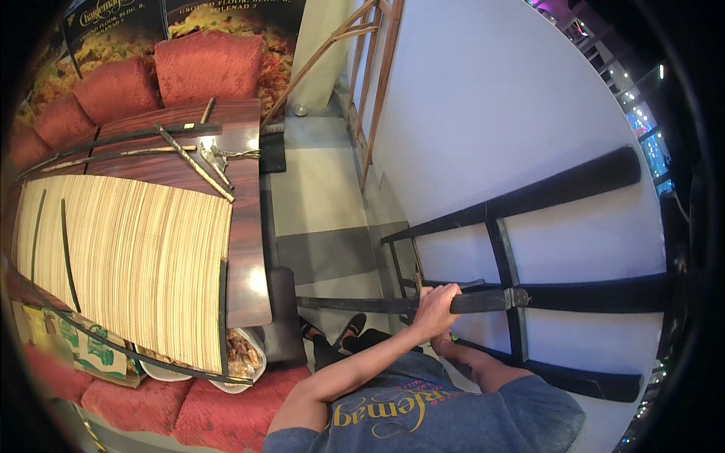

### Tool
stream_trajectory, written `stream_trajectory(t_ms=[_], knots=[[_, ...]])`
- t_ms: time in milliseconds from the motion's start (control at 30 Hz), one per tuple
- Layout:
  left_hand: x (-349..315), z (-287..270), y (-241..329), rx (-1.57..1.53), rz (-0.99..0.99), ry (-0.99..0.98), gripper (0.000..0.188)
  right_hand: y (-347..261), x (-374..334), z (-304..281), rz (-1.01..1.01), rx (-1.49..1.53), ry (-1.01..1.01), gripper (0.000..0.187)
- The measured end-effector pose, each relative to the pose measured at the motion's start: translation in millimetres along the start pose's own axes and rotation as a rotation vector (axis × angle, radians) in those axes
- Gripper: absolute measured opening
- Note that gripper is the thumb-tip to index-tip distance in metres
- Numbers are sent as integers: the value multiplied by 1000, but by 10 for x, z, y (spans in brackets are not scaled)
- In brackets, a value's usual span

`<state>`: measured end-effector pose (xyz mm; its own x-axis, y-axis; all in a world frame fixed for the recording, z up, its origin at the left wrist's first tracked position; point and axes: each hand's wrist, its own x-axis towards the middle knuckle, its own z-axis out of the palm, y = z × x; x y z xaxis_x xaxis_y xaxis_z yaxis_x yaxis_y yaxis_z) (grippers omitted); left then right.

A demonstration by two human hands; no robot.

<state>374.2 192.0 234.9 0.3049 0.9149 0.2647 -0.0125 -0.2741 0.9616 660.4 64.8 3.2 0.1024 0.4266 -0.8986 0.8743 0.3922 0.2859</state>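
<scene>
Shirt, hands at bar, aisle by table edge

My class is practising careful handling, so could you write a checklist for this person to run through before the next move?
1. Left hand closed around the dark bar: ok.
2. Right hand gripping firmly: cannot tell; it is mostly hidden from view.
3. Bar clear of the dark frame by the wall: cannot tell; they overlap in this view.
4. Table free of loose sticks: not ok; several lie on it.
5. Striped mat spread out over the table: ok.
</scene>
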Motion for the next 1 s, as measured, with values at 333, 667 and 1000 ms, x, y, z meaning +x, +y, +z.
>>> stream_trajectory(t_ms=[333,667,1000], knots=[[-121,286,100,-28,-37,-125,25,213,-495,722,37,47,-70,29],[-126,482,157,-83,-25,-450,42,530,-934,1193,72,51,-76,28],[0,1025,159,-63,156,-187,45,508,-294,811,68,-10,52,28]])
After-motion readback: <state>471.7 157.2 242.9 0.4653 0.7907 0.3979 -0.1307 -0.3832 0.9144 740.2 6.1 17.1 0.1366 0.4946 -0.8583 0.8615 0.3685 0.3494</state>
